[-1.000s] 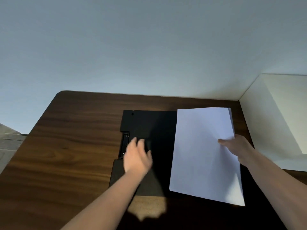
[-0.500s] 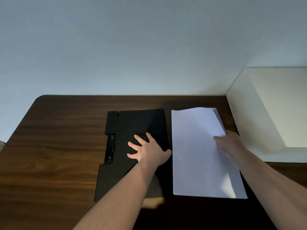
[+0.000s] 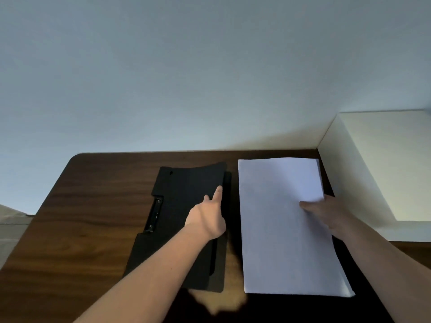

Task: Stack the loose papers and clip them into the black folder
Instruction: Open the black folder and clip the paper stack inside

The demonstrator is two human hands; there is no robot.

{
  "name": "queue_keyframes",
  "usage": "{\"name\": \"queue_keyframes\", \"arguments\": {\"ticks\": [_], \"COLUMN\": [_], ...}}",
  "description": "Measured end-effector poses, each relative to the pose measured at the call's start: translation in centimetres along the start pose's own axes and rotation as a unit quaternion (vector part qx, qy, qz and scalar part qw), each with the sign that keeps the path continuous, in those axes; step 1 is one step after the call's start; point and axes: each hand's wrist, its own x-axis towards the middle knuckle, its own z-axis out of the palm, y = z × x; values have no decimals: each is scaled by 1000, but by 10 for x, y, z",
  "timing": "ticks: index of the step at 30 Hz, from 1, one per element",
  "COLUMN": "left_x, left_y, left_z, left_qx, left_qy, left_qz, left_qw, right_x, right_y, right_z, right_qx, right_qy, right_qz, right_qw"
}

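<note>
A black folder [image 3: 184,197] lies on the dark wooden table [image 3: 93,206], its metal clip [image 3: 155,214] along the left edge. My left hand [image 3: 208,216] grips the folder's right edge, and the cover there is lifted slightly and curved. To the right lies a stack of white papers [image 3: 279,229], edges roughly squared. My right hand [image 3: 326,213] rests on the stack's right side, thumb on top, fingers hidden under or behind the sheets.
A pale wall rises behind the table. A cream-white ledge or box [image 3: 377,171] stands against the table's right side. The table's rounded left corner [image 3: 77,159] and left edge drop off to the floor.
My left hand went from lying flat on the folder to gripping its right edge and raising the cover. The papers have settled flat and straighter on the table.
</note>
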Motion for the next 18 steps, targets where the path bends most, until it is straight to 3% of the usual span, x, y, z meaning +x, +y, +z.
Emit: {"name": "queue_keyframes", "arguments": {"ticks": [4, 7, 14, 16, 18], "left_x": [-17, -33, -57, -60, -61], "left_y": [-26, -55, -165, -199, -228], "left_z": [-62, -103, -154, -158, -158], "left_qx": [-27, -57, -197, -148, -51], "left_qy": [78, 160, 261, 291, 271], "left_qz": [36, 11, -49, -95, -155], "left_qw": [996, 985, 944, 940, 949], "right_x": [-5, -7, -24, -24, -23], "right_y": [-22, -40, -75, -79, -79], "right_z": [19, 44, 108, 123, 138], "right_qx": [-2, -27, -81, -100, -110], "right_qy": [-26, -46, -72, -76, -77], "right_qz": [0, -9, -26, -40, -40], "right_qw": [1000, 999, 994, 991, 990]}}
